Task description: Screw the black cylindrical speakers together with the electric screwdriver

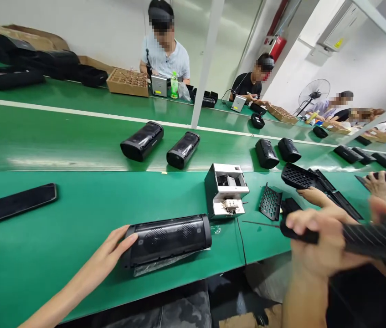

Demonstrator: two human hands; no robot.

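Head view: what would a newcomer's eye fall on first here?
First, the long black plastic housing with perforated patches, lying near the front edge of the green bench top, the left hand on its left end. Then the blurred black-handled tool with a thin shaft, raised at right in the right hand. Behind the housing's right end stands a boxy white-and-black machine.

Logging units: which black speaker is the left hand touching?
The nearest speaker, left of the white machine; only it has the left hand on its end.

Bare forearms [79,280] and dark, camouflage-patterned legwear [186,307] show.
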